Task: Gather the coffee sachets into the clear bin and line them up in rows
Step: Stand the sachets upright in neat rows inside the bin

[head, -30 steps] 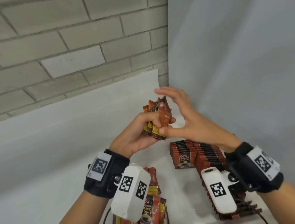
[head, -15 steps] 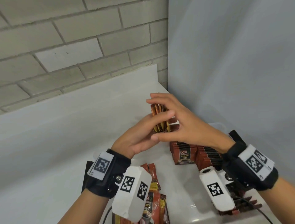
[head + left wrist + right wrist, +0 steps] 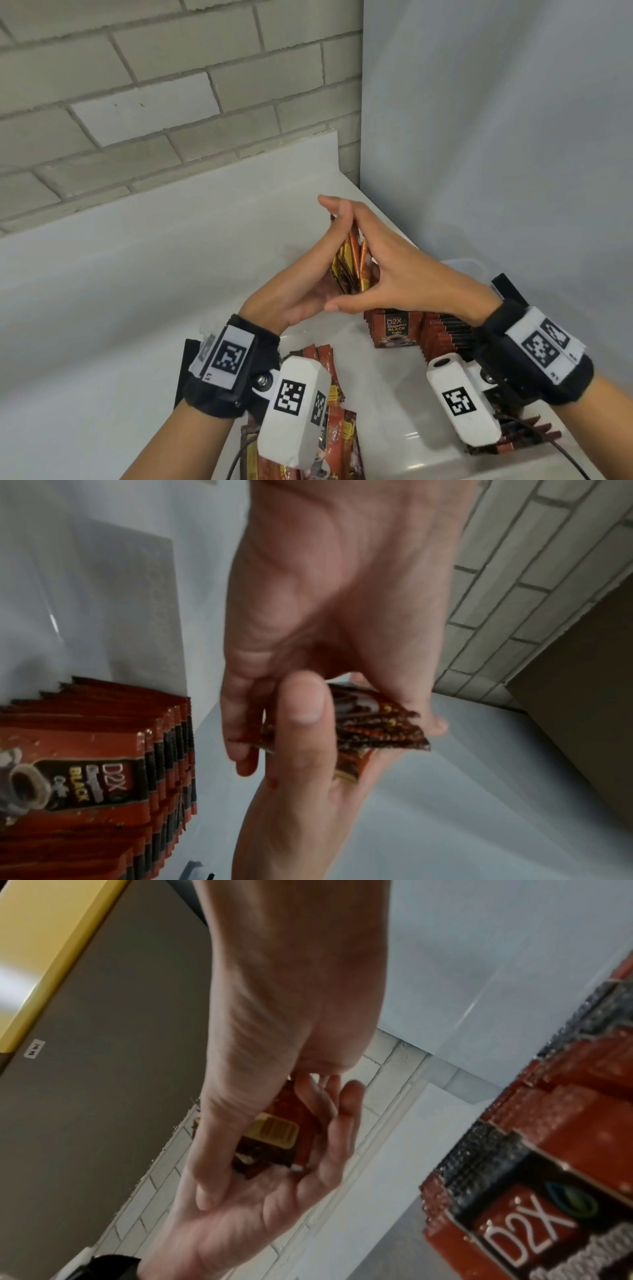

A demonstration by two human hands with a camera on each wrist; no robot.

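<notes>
Sachets [image 3: 351, 265] sit squeezed between my two palms, held above the counter, just beyond the rows [image 3: 438, 329] already standing in the bin [image 3: 469, 265] on the right. A second ago my left hand [image 3: 301, 291] clutched them in a ragged fan with my right hand [image 3: 394, 270] spread above; now both hands have flattened, fingers straight and pressed against the bundle's faces, squaring it. I judge it nearly ready to go down as another row. More loose packs [image 3: 329, 407] lie near me on the left, not yet gathered. The front pack in the bin reads "D2X BLACK Coffee". The smaller print is too blurred to read.
</notes>
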